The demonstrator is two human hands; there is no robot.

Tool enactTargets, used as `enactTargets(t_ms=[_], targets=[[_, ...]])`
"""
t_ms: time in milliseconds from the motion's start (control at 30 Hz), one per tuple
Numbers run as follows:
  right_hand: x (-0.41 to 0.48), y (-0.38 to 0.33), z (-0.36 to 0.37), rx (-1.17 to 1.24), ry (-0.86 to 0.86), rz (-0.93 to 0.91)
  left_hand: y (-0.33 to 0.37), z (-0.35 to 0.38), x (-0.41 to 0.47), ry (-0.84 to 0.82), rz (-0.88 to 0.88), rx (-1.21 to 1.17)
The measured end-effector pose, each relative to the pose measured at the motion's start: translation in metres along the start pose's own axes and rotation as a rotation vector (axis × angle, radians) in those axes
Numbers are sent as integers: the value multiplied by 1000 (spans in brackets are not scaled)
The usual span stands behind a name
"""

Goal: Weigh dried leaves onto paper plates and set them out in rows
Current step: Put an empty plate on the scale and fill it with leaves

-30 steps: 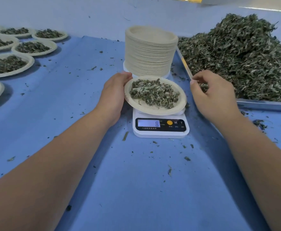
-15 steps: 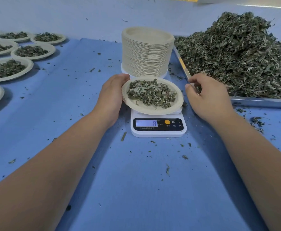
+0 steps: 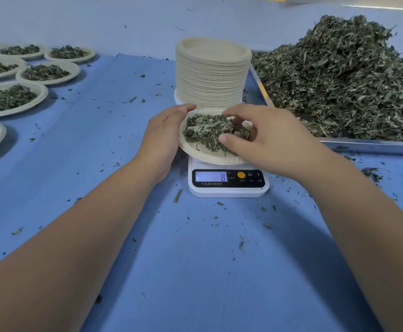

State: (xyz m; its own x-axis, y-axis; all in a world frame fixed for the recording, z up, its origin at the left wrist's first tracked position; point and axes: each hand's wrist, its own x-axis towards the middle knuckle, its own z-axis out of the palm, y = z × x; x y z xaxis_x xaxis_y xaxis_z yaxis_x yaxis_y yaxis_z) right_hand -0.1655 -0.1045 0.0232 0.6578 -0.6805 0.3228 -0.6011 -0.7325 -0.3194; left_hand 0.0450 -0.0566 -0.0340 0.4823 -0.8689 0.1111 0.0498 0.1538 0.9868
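On the scale (image 3: 229, 190), plate (image 3: 209, 155) faces up; right hand (image 3: 274, 140) over leaves (image 3: 205, 133).

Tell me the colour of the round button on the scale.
Orange button on the scale, clearest in the head view.

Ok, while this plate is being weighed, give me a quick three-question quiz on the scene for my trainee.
1. True or false: the plate on the scale is empty.
2. Which hand reaches over the plate's contents? A) left B) right C) neither
3. Fill in: the scale's display shows the digit ___.

Key:
1. False. It holds dried leaves.
2. B. The right hand is over the leaves, and the left hand holds the plate's left rim.
3. 8
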Motion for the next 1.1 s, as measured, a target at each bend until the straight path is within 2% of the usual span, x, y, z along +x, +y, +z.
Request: enactTargets(t_ms=[100, 300, 600, 1100], targets=[[3, -4, 2, -10, -29, -11, 0, 1, 0, 5, -5, 2], [6, -4, 0, 83, 147, 36, -2, -1, 3, -4, -5, -4], [-1, -1, 1, 345, 385, 69, -10, -5, 11, -16, -19, 40], [-5, 3, 3, 597, 518, 88, -11, -7, 14, -21, -17, -4]])
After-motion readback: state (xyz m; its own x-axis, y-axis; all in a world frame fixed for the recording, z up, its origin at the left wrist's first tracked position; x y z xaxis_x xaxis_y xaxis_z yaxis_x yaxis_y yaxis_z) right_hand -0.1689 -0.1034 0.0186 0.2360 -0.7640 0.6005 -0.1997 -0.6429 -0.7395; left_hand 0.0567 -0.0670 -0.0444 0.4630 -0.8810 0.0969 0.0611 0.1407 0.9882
